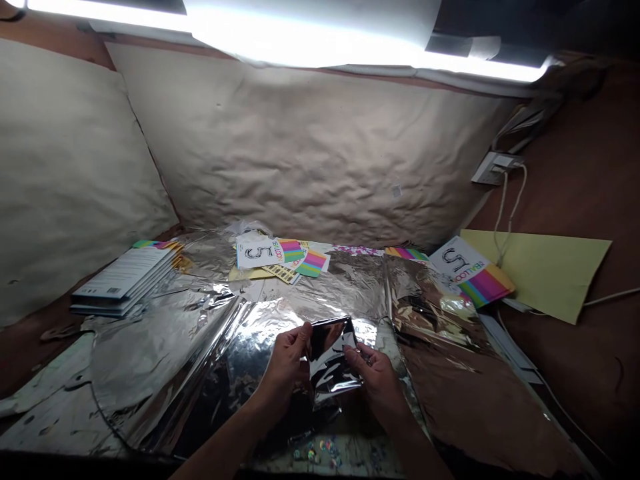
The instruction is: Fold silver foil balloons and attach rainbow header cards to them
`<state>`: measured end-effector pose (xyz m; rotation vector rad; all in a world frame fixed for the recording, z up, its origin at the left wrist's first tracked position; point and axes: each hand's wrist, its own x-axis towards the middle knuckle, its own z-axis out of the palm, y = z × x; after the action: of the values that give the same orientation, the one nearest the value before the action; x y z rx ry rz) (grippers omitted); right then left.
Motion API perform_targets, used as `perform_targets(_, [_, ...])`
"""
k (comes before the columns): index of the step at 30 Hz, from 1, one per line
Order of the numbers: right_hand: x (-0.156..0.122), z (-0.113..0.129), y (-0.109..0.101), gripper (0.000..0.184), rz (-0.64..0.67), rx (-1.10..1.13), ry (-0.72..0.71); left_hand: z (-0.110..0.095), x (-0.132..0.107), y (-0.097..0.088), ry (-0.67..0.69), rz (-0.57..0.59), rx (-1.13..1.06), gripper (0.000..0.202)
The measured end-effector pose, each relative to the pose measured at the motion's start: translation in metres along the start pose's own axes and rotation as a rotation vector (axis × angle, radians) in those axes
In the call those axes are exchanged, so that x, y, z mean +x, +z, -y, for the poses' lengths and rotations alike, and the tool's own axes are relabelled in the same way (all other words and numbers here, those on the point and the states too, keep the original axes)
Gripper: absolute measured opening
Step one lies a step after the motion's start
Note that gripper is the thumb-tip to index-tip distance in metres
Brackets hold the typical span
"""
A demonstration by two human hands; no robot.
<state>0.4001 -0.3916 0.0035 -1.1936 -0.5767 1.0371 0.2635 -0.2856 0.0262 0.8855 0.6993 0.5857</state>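
My left hand [287,363] and my right hand [375,383] both grip a small folded piece of mirror-silver foil [330,353] at its sides, above the table. The piece looks like a foil balloon, though the picture does not settle that. Under my hands and across most of the table lies a large crumpled sheet of silver foil [250,347]. Just beyond my fingers, a colour-striped balloon package with a black number 5 [257,252] lies on the foil.
A second number 5 package [473,273] lies at the right, near a yellow card [540,270]. Stacked booklets [123,283] stand at the left. Small shiny sequins [315,453] lie near the front edge. Cream padded walls [300,140] rise behind, with a wall socket and cables [495,167] at the right.
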Motion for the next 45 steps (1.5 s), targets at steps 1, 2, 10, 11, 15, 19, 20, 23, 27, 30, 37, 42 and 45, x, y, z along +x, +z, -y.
perform_targets(1, [0.001,0.001,-0.002,0.036,-0.027,-0.002,-0.013,0.002,-0.001,0.000,-0.019,0.043,-0.019,0.050])
perform_targets(2, [0.002,0.002,-0.003,0.037,-0.048,0.009,-0.021,0.004,-0.002,-0.001,-0.024,0.076,-0.017,0.057])
perform_targets(10, [-0.005,-0.009,-0.008,0.049,-0.072,0.041,-0.040,0.025,-0.006,-0.004,0.023,0.035,0.041,0.089])
perform_targets(11, [-0.005,-0.010,-0.010,0.047,-0.085,0.020,-0.037,0.025,-0.006,-0.005,0.037,0.046,0.087,0.094])
perform_targets(15, [0.003,-0.010,-0.027,0.067,-0.106,-0.092,-0.078,0.000,0.011,-0.021,0.124,0.205,0.528,0.098])
perform_targets(19, [0.017,-0.016,-0.056,0.073,-0.192,-0.583,-0.265,-0.069,0.065,-0.061,0.544,0.133,1.545,0.068])
perform_targets(20, [0.019,-0.019,-0.061,0.069,-0.210,-0.708,-0.320,-0.088,0.082,-0.072,0.544,0.015,1.801,0.066])
perform_targets(23, [0.024,-0.032,-0.069,0.059,-0.259,-1.023,-0.482,-0.130,0.129,-0.101,0.508,-0.191,1.937,0.067])
perform_targets(27, [0.025,-0.040,-0.066,0.054,-0.392,-1.236,-0.584,-0.147,0.160,-0.119,0.498,-0.228,2.005,0.051])
perform_targets(30, [0.022,-0.036,-0.061,0.057,-0.392,-1.244,-0.599,-0.145,0.163,-0.117,0.541,-0.222,2.017,0.036])
perform_targets(37, [0.018,-0.034,-0.059,0.070,-0.332,-1.236,-0.458,-0.179,0.130,-0.102,0.703,-0.466,1.839,0.045])
perform_targets(42, [0.022,-0.030,-0.055,0.070,-0.389,-1.314,-0.556,-0.198,0.085,-0.106,0.426,0.032,1.109,0.051])
perform_targets(45, [0.019,-0.014,-0.043,0.053,-0.340,-1.323,-0.678,-0.179,0.068,-0.109,0.162,0.328,0.921,0.055])
